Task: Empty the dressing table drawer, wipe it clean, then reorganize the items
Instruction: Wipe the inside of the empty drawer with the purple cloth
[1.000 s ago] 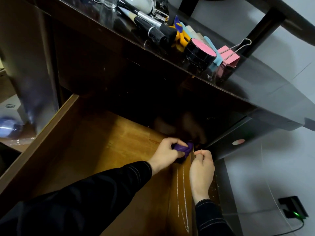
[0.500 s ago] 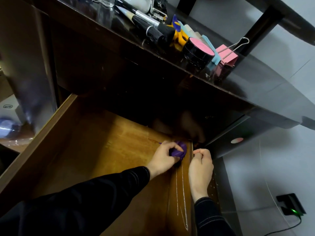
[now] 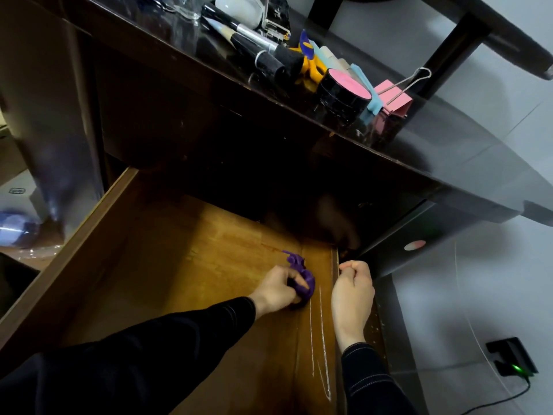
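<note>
Drawer [image 3: 74, 253], centre to lower left of frame: pulled open, no items visible on its floor, emptying judged done; brushes [image 3: 263, 55], scissors [image 3: 312, 65], pink-lidded jar [image 3: 344, 91] and binder clip [image 3: 393, 98] heaped on the surface [image 3: 463, 157], upper centre. Wiping judged under way: left hand [image 3: 275, 290], lower centre, clamped on a bunched purple cloth [image 3: 303, 283] pressed to the drawer floor just beside the right wall; right hand [image 3: 353, 292], fingers curled, atop that wall's rim, grip not determinable. Outstanding: rest of wipe, then return and arrangement of items.
</note>
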Demonstrator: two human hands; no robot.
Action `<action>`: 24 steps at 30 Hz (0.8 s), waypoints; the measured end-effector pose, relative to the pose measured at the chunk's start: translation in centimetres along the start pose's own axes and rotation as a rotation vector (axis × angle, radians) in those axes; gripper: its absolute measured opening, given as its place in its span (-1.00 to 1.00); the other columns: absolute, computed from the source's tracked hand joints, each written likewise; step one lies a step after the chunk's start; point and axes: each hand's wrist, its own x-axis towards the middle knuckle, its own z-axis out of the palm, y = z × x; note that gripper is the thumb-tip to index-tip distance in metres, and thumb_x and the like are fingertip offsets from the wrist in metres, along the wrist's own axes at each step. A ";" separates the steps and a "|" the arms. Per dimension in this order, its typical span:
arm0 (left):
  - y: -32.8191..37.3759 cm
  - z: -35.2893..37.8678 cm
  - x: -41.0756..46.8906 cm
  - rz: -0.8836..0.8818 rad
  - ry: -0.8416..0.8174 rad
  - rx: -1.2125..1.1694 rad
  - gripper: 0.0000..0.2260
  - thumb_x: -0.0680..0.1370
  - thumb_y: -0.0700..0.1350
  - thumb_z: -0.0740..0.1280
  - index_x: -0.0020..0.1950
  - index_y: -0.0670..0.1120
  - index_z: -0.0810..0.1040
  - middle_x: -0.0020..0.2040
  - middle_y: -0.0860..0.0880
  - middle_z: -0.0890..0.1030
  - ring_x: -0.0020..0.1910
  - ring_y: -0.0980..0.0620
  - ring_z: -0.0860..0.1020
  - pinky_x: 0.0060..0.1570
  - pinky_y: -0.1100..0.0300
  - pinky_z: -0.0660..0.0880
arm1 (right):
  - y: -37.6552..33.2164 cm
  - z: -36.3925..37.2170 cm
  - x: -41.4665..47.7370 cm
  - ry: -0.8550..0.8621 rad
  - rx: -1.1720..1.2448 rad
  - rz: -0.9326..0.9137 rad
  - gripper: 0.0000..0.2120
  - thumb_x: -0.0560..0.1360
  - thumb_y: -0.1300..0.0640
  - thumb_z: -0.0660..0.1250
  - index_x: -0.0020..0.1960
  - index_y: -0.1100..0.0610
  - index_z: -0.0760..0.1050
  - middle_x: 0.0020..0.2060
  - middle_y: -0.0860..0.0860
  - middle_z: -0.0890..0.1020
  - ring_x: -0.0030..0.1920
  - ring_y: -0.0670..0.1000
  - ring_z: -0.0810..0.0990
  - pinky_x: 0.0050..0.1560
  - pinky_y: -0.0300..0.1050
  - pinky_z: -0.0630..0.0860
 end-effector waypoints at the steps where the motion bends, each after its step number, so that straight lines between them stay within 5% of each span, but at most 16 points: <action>1: -0.2 -0.1 -0.1 -0.020 -0.027 0.005 -0.72 0.49 -0.43 0.36 0.10 -0.15 0.68 0.14 -0.06 0.63 0.20 0.00 0.55 0.34 0.08 0.46 | 0.0 0.1 0.0 -0.003 -0.006 -0.007 -0.83 0.67 0.17 0.12 0.04 0.01 0.48 -0.23 -0.01 0.58 -0.23 0.00 0.57 -0.30 -0.17 0.38; 7: 2.9 -0.1 0.4 0.238 0.169 -0.104 -0.74 0.46 -0.37 0.45 0.06 -0.08 0.70 0.13 -0.06 0.56 0.07 0.05 0.55 0.11 0.42 0.44 | 1.1 -0.4 -0.6 -0.138 0.001 -0.051 -0.83 0.68 0.18 0.15 0.14 -0.09 0.39 -0.12 -0.07 0.57 -0.19 -0.21 0.58 -0.31 -0.42 0.45; 10: 2.2 0.2 0.3 0.220 0.156 -0.078 -0.73 0.48 -0.37 0.44 0.10 -0.09 0.68 0.19 -0.08 0.54 0.14 0.01 0.56 0.24 0.29 0.46 | 2.1 -0.9 -1.7 -0.174 0.048 -0.067 -0.77 0.69 0.14 0.15 0.28 -0.11 0.40 0.03 -0.21 0.56 0.02 -0.40 0.52 -0.10 -0.44 0.46; 14: -0.3 0.2 -0.2 0.041 0.021 0.077 -0.73 0.50 -0.39 0.39 0.13 -0.15 0.67 0.16 -0.07 0.63 0.20 -0.01 0.56 0.34 0.13 0.43 | 2.3 -0.9 -1.9 -0.178 0.089 -0.047 -0.74 0.69 0.12 0.16 0.32 -0.12 0.41 0.07 -0.28 0.55 0.09 -0.39 0.52 0.02 -0.35 0.45; 21: 2.6 0.0 0.6 0.278 0.144 -0.119 -0.70 0.45 -0.35 0.47 0.02 0.05 0.68 0.15 -0.04 0.56 0.10 0.04 0.57 0.15 0.35 0.47 | 2.9 -0.8 -1.7 -0.110 0.162 0.073 -0.77 0.67 0.06 0.22 0.26 -0.21 0.38 0.12 -0.14 0.54 0.06 -0.19 0.57 0.00 -0.21 0.49; 24: 1.0 0.2 0.2 0.251 0.130 -0.028 -0.72 0.46 -0.35 0.46 0.08 -0.04 0.69 0.16 -0.04 0.56 0.14 0.05 0.55 0.26 0.28 0.44 | 3.0 -0.8 -1.6 -0.099 0.178 0.108 -0.79 0.66 0.04 0.24 0.26 -0.16 0.40 0.12 -0.06 0.56 0.07 -0.07 0.59 0.08 -0.06 0.56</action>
